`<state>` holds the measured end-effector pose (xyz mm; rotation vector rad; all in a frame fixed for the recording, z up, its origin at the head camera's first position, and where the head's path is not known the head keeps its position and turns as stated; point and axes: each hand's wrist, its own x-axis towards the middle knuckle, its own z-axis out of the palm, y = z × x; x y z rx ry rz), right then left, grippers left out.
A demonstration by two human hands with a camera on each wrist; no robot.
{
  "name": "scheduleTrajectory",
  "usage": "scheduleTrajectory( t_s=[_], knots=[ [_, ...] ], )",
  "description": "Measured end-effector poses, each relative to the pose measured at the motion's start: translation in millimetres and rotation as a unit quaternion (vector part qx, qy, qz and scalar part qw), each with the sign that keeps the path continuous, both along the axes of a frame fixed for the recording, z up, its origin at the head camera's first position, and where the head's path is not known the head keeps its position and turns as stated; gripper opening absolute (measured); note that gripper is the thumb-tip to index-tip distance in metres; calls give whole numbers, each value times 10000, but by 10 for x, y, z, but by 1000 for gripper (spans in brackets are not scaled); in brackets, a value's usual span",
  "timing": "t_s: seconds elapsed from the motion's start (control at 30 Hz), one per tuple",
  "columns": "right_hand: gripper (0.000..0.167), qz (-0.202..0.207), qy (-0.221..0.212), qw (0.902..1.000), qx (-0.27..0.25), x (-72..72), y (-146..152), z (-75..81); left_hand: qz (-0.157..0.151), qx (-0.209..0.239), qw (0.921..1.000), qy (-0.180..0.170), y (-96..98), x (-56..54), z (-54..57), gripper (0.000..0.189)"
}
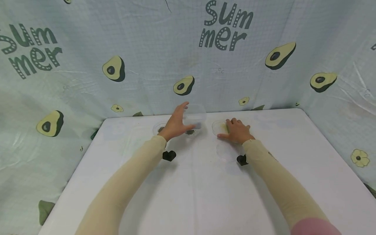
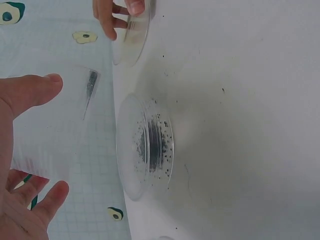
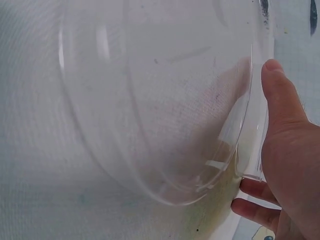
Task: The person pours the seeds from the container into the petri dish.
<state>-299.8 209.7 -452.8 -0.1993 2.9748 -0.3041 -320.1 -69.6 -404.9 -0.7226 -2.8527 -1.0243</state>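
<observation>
My left hand grips a clear plastic container between thumb and fingers, raised and tilted above the table. A small heap of dark grains lies in one corner of it. Below stands a clear round dish with dark grains scattered inside. At the right, my right hand holds a second clear round dish by its rim, thumb and fingers at its sides. Something pale yellow-green shows in that dish. Nearer to me than the right hand lies a clear round dish or lid.
Another clear dish with dark grains sits left of the left hand, partly hidden by it. A few dark specks are scattered on the white table. Behind the table hangs a cloth printed with avocados.
</observation>
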Motion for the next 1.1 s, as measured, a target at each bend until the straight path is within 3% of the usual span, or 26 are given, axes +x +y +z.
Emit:
scheduleTrajectory(
  t_s=[0.3,1.1],
  knots=[
    [97,-53,-118,9999,33,16,-22,33,-185,-101,9996,184,137,3,-7,96],
    [97,-81,-63,9999,-70,38,-23,30,28,-606,9975,368,424,-51,-22,102]
  ],
)
